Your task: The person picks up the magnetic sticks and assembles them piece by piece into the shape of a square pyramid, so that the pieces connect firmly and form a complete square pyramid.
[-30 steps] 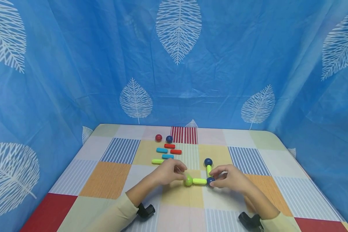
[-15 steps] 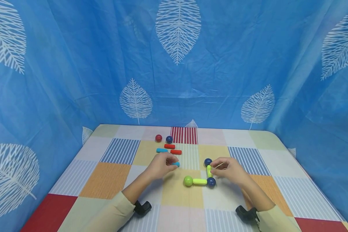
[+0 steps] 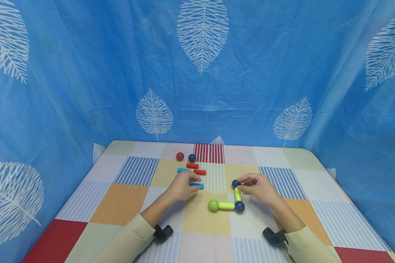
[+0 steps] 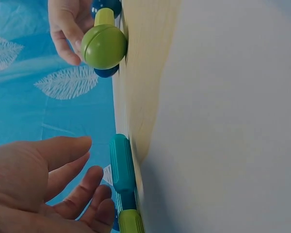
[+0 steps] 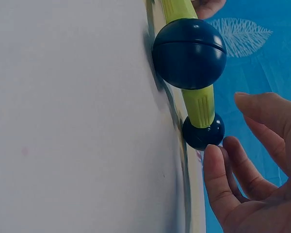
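Observation:
An L-shaped piece lies on the table: a lime green ball (image 3: 214, 205), a yellow-green stick (image 3: 226, 206), a dark blue ball (image 3: 239, 206) at the corner, another yellow-green stick (image 3: 238, 194) and a far dark blue ball (image 3: 236, 183). Beside that far ball is my right hand (image 3: 258, 188), thumb and fingers apart; the right wrist view has fingertips close to the ball, contact unclear. My left hand (image 3: 181, 187) hovers by a light blue stick (image 4: 122, 162), fingers loosely bent and not gripping it. Behind that stick, the left wrist view shows part of a yellow-green stick (image 4: 131, 222).
Further back lie a red ball (image 3: 180, 156), a dark blue ball (image 3: 192, 158), two red sticks (image 3: 192, 166) and a partly covered light blue stick (image 3: 182, 170). A patchwork cloth (image 3: 118, 204) covers the table; blue leaf-print curtains (image 3: 243, 91) surround it.
My left hand has left the lime green ball and moved back and left; one light blue stick has shifted forward and right. My right hand has gone from the corner ball to the far ball.

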### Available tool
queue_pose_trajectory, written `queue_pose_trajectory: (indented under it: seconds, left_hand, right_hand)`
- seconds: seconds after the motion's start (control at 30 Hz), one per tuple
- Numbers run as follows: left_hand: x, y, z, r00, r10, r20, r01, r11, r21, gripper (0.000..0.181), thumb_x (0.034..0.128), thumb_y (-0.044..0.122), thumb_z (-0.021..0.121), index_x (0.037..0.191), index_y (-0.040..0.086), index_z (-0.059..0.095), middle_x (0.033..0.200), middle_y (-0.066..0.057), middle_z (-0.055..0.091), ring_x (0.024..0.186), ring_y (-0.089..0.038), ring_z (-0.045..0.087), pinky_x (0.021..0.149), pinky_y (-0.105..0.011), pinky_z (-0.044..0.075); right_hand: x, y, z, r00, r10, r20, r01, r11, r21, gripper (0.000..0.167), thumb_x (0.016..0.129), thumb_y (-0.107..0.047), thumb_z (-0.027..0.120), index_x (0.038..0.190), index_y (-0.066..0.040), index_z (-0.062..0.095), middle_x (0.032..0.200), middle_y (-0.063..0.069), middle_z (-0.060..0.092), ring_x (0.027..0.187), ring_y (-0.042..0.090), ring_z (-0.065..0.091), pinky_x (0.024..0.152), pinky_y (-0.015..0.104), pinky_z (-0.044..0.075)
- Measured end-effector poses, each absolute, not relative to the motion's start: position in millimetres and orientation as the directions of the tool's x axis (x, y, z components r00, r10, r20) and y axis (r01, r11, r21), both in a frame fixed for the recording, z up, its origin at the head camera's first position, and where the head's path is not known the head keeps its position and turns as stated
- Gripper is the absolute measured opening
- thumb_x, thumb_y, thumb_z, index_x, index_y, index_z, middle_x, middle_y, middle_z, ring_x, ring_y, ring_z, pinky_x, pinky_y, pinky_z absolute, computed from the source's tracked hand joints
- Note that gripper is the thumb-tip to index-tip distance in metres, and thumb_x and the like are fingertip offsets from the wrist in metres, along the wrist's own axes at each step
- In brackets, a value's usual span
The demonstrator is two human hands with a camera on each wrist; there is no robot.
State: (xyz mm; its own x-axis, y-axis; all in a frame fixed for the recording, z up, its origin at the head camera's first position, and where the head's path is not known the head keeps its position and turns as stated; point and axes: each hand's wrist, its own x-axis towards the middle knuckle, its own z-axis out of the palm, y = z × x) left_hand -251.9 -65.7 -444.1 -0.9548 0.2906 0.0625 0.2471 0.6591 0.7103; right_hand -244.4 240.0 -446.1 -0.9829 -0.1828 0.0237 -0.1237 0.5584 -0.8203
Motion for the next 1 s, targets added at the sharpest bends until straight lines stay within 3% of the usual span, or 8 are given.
queue_pose_trajectory:
  seconds: [0.4,1.0]
  left_hand:
    - [-260.2,-63.0,-446.7,-0.931,0.365,0.028,0.29,0.688,0.665,0.03,0.0894,0.011,0.079,0.118,0.007,0.074,0.117,-0.006,0.075,0.108,-0.023,0.068,0.098,-0.041,0.058]
    - [-276.0,-64.5,-449.9,-0.896,0.443,-0.033,0.33,0.713,0.618,0.025,0.0847,0.007,0.083,0.109,0.01,0.079,0.098,0.001,0.075,0.087,-0.014,0.062,0.086,-0.033,0.059]
  right_hand:
    - [-256.1,238.3,-451.7,-0.987,-0.161,0.002,-0.092,0.555,-0.827,0.027,0.09,-0.018,0.079,0.114,-0.007,0.075,0.118,0.016,0.074,0.101,0.024,0.072,0.075,0.028,0.059]
    - [-266.2,237.9,-458.9,-0.984,-0.164,-0.075,-0.038,0.594,-0.803,0.028,0.092,-0.022,0.077,0.118,-0.011,0.075,0.118,0.01,0.073,0.104,0.023,0.068,0.08,0.031,0.058]
